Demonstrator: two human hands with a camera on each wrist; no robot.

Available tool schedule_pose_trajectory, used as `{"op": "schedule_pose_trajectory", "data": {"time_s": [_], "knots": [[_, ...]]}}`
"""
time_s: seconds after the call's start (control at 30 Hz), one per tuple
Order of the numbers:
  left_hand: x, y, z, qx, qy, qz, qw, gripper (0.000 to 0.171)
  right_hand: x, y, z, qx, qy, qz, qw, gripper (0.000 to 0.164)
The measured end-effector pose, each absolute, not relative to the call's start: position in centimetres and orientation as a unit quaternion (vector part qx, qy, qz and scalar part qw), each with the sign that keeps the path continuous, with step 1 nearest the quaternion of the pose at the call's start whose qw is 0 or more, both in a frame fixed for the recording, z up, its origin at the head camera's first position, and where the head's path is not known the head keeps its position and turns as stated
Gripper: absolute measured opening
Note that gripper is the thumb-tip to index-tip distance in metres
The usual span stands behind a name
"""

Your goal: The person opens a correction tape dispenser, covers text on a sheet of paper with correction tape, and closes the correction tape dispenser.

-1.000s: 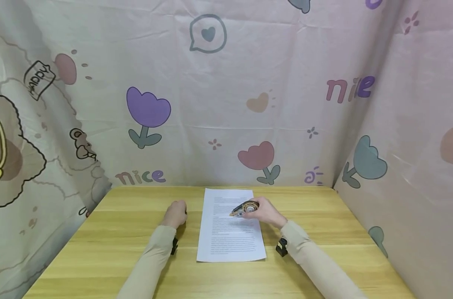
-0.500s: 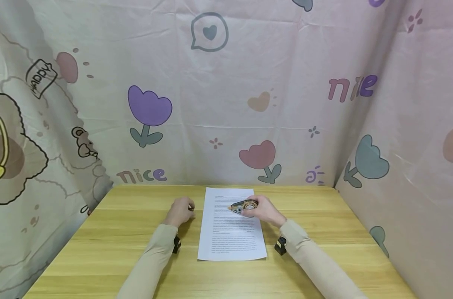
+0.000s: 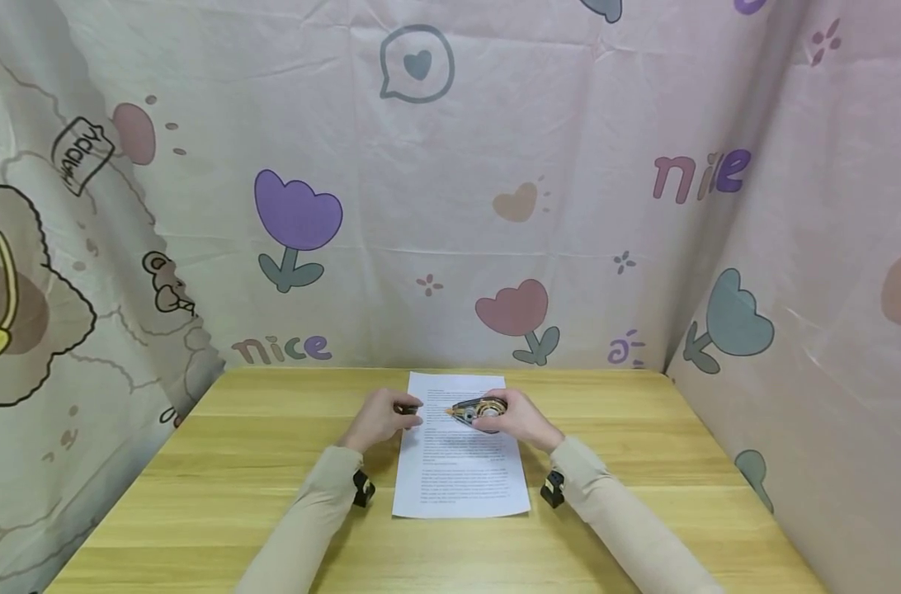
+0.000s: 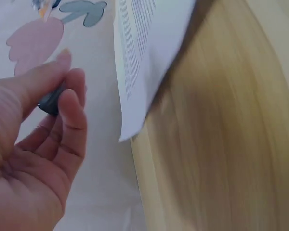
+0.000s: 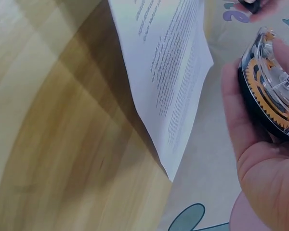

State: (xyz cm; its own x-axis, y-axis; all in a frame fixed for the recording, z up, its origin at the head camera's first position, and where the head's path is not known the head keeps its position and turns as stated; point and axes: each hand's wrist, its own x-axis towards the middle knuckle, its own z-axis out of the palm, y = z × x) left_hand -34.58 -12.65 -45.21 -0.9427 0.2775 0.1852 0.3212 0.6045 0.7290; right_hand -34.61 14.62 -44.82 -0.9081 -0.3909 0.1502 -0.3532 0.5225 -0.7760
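My right hand [image 3: 530,421] holds a correction tape [image 3: 474,413] above the printed sheet [image 3: 461,487], its orange tip pointing left. In the right wrist view the correction tape [image 5: 267,96] shows a clear case and orange gear wheels. Between thumb and fingers of my left hand [image 3: 376,421] is a small dark cap [image 4: 50,103], partly hidden by the fingers. That hand is over the left edge of the sheet, a short gap away from the tip of the correction tape.
The sheet lies on a wooden table [image 3: 220,478], lengthwise toward the back edge. A patterned curtain [image 3: 421,206] hangs behind the table and along both sides. Each wrist carries a small black camera [image 3: 363,488].
My left hand has moved right with the dark cap, from the bare table to the sheet's left edge. The correction tape has shifted slightly left, its tip swinging from down-left to nearly level.
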Motion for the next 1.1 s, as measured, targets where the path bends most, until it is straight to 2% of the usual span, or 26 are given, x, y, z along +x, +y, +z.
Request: {"op": "schedule_pose_trajectory", "data": {"time_s": [0.23, 0.47, 0.67, 1.1], "knots": [[-34.4, -11.7, -45.0, -0.143, -0.878, -0.456, 0.026, 0.031, -34.7, 14.5, -44.8, -0.223, 0.871, -0.437, 0.029, 0.038], [-34.2, -11.0, -44.9, -0.189, -0.859, -0.477, -0.005, 0.032, -35.0, 14.8, -44.9, -0.204, 0.874, -0.440, 0.013, 0.040], [-34.0, -9.9, -44.6, -0.236, -0.847, -0.476, 0.006, 0.032, -34.8, 14.7, -45.0, -0.221, 0.869, -0.442, 0.012, 0.036], [-33.9, -8.5, -44.1, -0.258, -0.819, -0.512, -0.011, 0.028, -34.6, 14.4, -44.9, -0.253, 0.850, -0.461, 0.020, 0.031]]}}
